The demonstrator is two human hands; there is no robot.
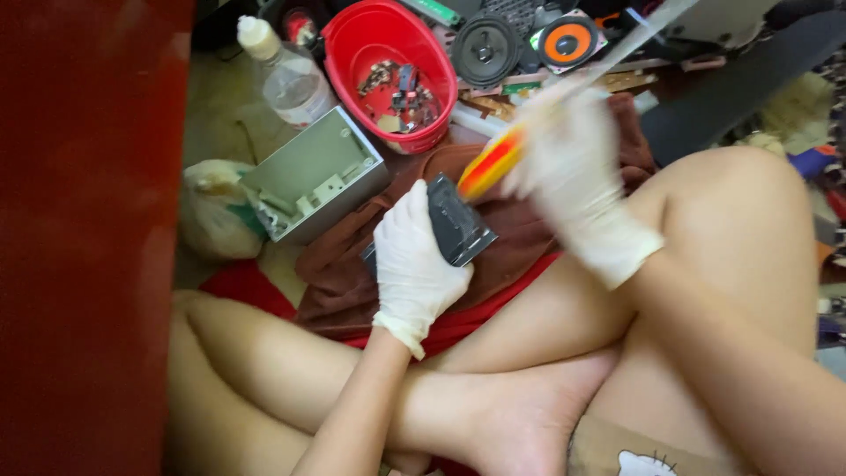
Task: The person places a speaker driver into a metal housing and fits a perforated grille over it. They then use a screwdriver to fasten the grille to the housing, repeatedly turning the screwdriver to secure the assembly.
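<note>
Left hand [412, 264], in white glove, closed around dark grey box [456, 220], gripping near side, box tilted up on brown cloth [352, 256] between the knees. Right hand [577, 181], also gloved and blurred, wrapped around screwdriver [493, 163] with red and yellow handle; handle end just above the box's upper edge, contact not clear through blur. Long pale rod [634, 40] running up and right from the right hand; cannot tell whether part of the same tool.

Open grey metal case [313, 172] lying left of the box, touching the cloth edge. Red bowl [392, 70] with small parts behind the case. Clear bottle [286, 75] left of the bowl. Two speakers [529, 44], one black, one orange-coned, right of the bowl. Dark red panel [88, 238] along left edge
</note>
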